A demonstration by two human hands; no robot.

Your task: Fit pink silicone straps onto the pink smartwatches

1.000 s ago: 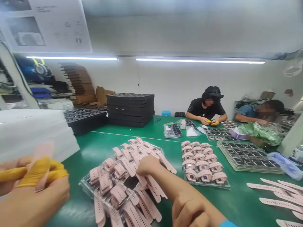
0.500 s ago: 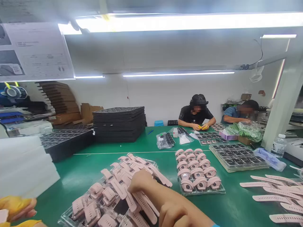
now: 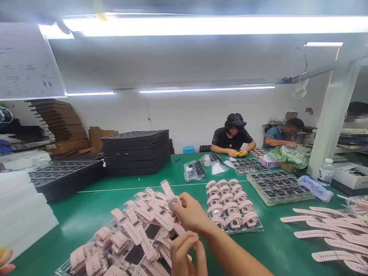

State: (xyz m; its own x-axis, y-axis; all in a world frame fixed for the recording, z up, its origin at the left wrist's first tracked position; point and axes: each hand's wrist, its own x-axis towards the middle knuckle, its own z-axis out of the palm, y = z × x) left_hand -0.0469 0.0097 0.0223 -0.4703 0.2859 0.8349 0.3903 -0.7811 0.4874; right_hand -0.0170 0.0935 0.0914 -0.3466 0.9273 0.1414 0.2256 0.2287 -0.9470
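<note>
My right hand [image 3: 186,211] reaches in from the lower right. Its thumb and fingers pinch a pink smartwatch [image 3: 174,201] by its case, with one strap sticking up to the left. Below it, at the bottom edge, my left hand [image 3: 186,255] has loosely curled fingers, with a gap to the thumb and nothing visible in its grasp. Under and beside both hands lies a heap of pink-strapped watches [image 3: 138,222], several spread flat with dark screens or sensor backs showing. At the heap's near left, watches with closed straps [image 3: 94,264] sit in a clear plastic tray.
A clear tray of looped pink watches [image 3: 230,203] stands right of the heap. More flat straps [image 3: 330,234] lie far right. Stacked black trays [image 3: 135,153], white foam sheets [image 3: 23,218] and trays of watch faces [image 3: 278,188] surround. Another person's hand [image 3: 5,262] shows lower left; two co-workers sit opposite.
My right hand has risen from the heap and now holds a watch up. My left hand has shifted left. The view has swung right, and the yellow-gloved hands at left have mostly left the picture.
</note>
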